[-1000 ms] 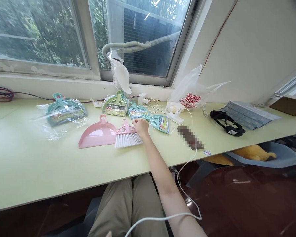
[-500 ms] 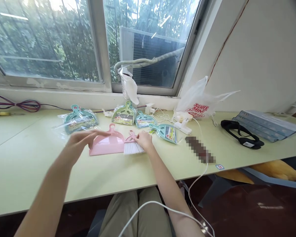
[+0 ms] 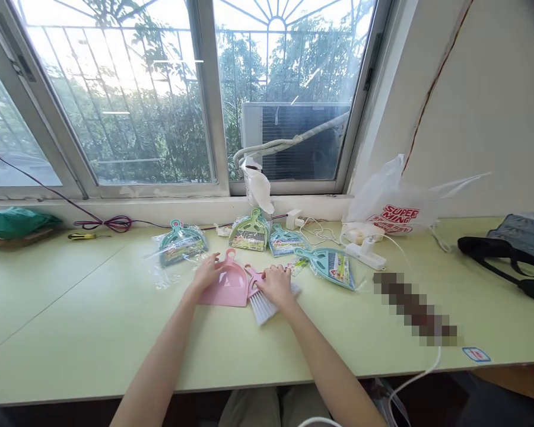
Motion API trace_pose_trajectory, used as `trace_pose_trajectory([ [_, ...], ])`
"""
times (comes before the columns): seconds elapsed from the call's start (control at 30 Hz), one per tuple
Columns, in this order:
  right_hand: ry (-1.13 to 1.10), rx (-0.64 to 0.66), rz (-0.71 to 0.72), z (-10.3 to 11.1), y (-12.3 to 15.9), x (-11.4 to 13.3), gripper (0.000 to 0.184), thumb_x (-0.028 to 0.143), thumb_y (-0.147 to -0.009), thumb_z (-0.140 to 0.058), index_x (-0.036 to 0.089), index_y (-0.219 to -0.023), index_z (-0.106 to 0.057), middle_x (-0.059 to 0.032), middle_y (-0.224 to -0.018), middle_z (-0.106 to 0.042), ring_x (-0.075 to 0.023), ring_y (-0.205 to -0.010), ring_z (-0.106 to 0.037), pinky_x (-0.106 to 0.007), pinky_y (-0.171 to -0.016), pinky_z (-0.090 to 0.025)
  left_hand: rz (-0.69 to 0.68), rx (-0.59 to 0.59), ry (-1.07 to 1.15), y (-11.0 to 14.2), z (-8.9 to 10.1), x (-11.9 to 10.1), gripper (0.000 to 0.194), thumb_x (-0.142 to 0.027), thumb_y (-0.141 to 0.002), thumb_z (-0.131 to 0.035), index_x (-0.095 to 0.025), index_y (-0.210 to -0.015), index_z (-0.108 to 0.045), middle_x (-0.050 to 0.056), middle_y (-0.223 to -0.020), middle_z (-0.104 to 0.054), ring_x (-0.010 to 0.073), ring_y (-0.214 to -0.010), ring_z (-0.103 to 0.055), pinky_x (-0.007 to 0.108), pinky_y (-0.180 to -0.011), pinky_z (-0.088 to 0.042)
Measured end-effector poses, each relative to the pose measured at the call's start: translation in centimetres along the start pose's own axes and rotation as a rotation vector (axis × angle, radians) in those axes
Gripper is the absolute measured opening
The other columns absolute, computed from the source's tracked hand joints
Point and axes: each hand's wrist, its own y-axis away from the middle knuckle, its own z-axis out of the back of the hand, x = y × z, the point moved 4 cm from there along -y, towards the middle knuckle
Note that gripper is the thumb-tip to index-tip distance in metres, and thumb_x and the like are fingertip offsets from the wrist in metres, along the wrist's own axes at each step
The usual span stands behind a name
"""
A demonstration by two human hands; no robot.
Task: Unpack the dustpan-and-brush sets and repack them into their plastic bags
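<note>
A pink dustpan (image 3: 232,287) lies on the table with its looped handle toward the window. My left hand (image 3: 207,274) is at its upper left side, the fingers bent over the rim and the thumb partly hidden. Just right of the pan, a pink hand brush (image 3: 251,276) with white bristles lies at a slant, bristles toward me. My right hand (image 3: 276,286) is closed over the brush's body and covers part of it. Behind them lie wrapped dustpan sets: a teal one (image 3: 181,244), a green one (image 3: 250,232) and further blue-green ones (image 3: 333,264).
At the right are a white power strip (image 3: 365,255), a plastic bag (image 3: 382,198), a blurred-out object (image 3: 413,305) with a white cable, and a black strap (image 3: 502,261). A screwdriver (image 3: 86,236) and a green bag (image 3: 15,222) lie at the far left. The window sill runs behind.
My left hand has come down from above the dustpan onto its left side. The brush has turned so its handle points up and left. My view has tilted upward.
</note>
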Motion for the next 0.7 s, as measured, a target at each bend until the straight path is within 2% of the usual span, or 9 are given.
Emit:
trace_pose_trajectory([
  [0.1,0.023,0.023,-0.01,-0.2,0.3,0.4,0.028,0.032,-0.078,-0.058,0.016,-0.096,-0.072,-0.0146,-0.108,-0.067,-0.0279,-0.107,-0.053,-0.042,-0.092,-0.031,-0.074,-0.011,-0.162,0.0,0.3,0.1,0.026,-0.03,-0.079,-0.054,-0.015,-0.094,-0.069,0.016,-0.11,-0.067,0.0308,-0.104,-0.059,0.035,-0.086,-0.042],
  [0.17,0.05,0.012,-0.01,-0.2,0.3,0.5,0.028,0.027,-0.079,-0.056,0.013,-0.098,-0.071,-0.0156,-0.109,-0.066,-0.0281,-0.108,-0.052,-0.042,-0.091,-0.031,-0.111,0.002,-0.153,-0.2,0.7,0.3,0.023,-0.029,-0.08,-0.051,-0.016,-0.079,-0.069,0.013,-0.092,-0.07,0.0278,-0.089,-0.062,0.034,-0.079,-0.042],
  [0.23,0.052,0.003,-0.005,-0.3,0.3,0.6,0.027,0.025,-0.078,-0.055,0.013,-0.098,-0.07,-0.0149,-0.109,-0.066,-0.028,-0.108,-0.052,-0.041,-0.089,-0.031,-0.142,-0.027,-0.064,-0.5,1.6,0.6,0.023,-0.033,-0.079,-0.052,-0.018,-0.074,-0.069,0.009,-0.082,-0.07,0.0252,-0.079,-0.062,0.033,-0.073,-0.042],
  [0.3,0.007,0.015,0.0,-0.5,0.2,0.4,0.024,0.027,-0.076,-0.058,0.017,-0.093,-0.072,-0.0122,-0.106,-0.068,-0.0274,-0.106,-0.054,-0.04,-0.088,-0.031,-0.129,-0.103,0.062,-0.7,2.8,1.2,0.024,-0.039,-0.077,-0.057,-0.019,-0.077,-0.07,0.007,-0.08,-0.07,0.0243,-0.077,-0.062,0.032,-0.071,-0.042],
  [0.37,-0.059,0.031,-0.012,-0.4,0.0,0.2,0.02,0.03,-0.072,-0.063,0.019,-0.087,-0.072,-0.0095,-0.099,-0.07,-0.0263,-0.101,-0.057,-0.038,-0.085,-0.032,-0.048,-0.163,0.216,-0.7,3.7,2.0,0.031,-0.044,-0.072,-0.063,-0.018,-0.085,-0.071,0.007,-0.083,-0.071,0.0249,-0.08,-0.063,0.032,-0.071,-0.043],
  [0.43,-0.122,0.004,-0.051,0.0,-0.1,-0.4,0.019,0.032,-0.071,-0.065,0.02,-0.085,-0.072,-0.0083,-0.091,-0.072,-0.0248,-0.096,-0.06,-0.035,-0.083,-0.033,0.051,-0.16,0.401,-0.7,3.8,2.7,0.04,-0.046,-0.066,-0.069,-0.016,-0.092,-0.07,0.009,-0.087,-0.071,0.0254,-0.083,-0.064,0.031,-0.071,-0.045],
  [0.57,-0.24,-0.187,-0.173,1.2,-0.4,-1.7,0.017,0.032,-0.078,-0.061,0.021,-0.086,-0.07,-0.0066,-0.088,-0.073,-0.022,-0.091,-0.063,-0.032,-0.08,-0.034,0.147,-0.145,0.716,-0.5,2.7,2.9,0.054,-0.045,-0.057,-0.077,-0.015,-0.1,-0.066,0.011,-0.099,-0.07,0.0243,-0.09,-0.064,0.03,-0.074,-0.047],
  [0.7,-0.396,-0.396,-0.246,2.4,-0.5,-2.8,0.018,0.036,-0.081,-0.06,0.021,-0.089,-0.065,-0.0038,-0.091,-0.072,-0.0201,-0.088,-0.063,-0.029,-0.076,-0.037,0.172,-0.128,0.85,-0.1,1.3,1.9,0.058,-0.045,-0.056,-0.078,-0.016,-0.104,-0.065,0.01,-0.099,-0.07,0.023,-0.089,-0.064,0.03,-0.075,-0.048],
])
